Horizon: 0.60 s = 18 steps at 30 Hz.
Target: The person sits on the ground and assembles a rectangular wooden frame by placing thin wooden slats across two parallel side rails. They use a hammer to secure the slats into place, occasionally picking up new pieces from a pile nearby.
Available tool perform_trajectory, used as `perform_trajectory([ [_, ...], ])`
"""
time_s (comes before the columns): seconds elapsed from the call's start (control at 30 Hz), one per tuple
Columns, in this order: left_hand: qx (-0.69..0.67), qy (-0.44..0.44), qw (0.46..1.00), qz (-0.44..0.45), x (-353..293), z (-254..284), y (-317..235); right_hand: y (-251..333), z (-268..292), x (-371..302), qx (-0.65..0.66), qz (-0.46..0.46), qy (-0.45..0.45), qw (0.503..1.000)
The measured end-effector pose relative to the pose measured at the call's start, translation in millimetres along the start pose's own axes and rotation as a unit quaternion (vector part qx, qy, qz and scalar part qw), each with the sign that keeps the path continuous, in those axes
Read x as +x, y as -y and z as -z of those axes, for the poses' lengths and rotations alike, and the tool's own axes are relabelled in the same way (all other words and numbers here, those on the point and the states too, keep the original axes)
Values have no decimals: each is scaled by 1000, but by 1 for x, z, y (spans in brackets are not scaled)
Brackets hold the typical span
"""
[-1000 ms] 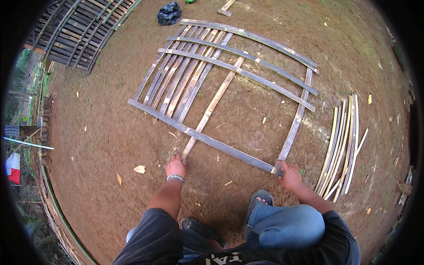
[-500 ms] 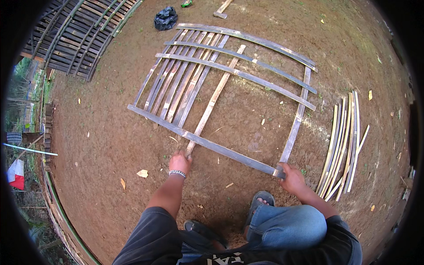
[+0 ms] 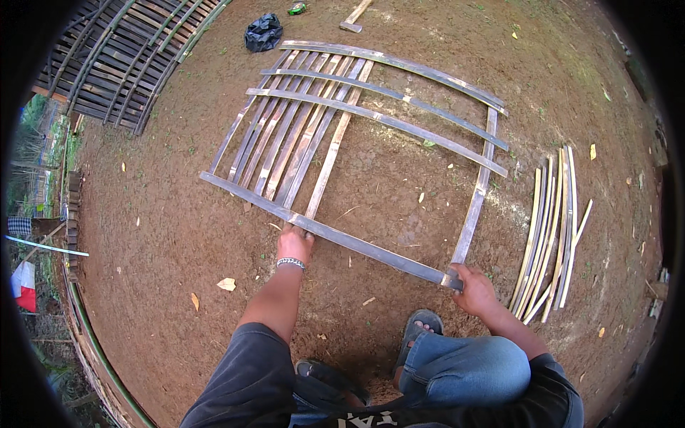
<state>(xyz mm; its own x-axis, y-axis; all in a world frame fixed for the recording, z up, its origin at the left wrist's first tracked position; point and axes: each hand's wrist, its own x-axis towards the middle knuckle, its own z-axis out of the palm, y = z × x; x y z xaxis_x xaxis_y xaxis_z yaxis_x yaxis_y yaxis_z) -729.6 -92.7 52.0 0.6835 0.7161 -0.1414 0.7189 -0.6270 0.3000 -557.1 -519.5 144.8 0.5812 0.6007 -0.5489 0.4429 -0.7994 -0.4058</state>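
Observation:
A flat frame of bamboo slats lies on the ground in front of me. Its near rail runs slantwise across, and several dark slats cross under the rails on the left side. My left hand is closed at the near end of a lighter bamboo slat, just beside the near rail; the fingertips are partly hidden. This slat now reaches up to the far rail. My right hand grips the near right corner, where the near rail meets the right side slat.
Loose narrow bamboo strips lie in a bundle to the right. Beyond the frame are a hammer-like tool and a black plastic bag. A finished-looking bamboo panel stands at the far left. My sandalled foot is near the right corner.
My left hand has pushed the lighter slat away from me, under the rails, so its far end reaches the far rail. My right hand stays on the corner.

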Motion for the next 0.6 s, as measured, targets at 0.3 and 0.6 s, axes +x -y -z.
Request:
perform_trajectory([
  [0.3,-36,-65,996,42,7,-25,6,3,0,1,-15,4,13,1000],
  [0.6,-118,-141,977,113,8,-42,-4,-3,-12,8,-48,22,2,999],
])
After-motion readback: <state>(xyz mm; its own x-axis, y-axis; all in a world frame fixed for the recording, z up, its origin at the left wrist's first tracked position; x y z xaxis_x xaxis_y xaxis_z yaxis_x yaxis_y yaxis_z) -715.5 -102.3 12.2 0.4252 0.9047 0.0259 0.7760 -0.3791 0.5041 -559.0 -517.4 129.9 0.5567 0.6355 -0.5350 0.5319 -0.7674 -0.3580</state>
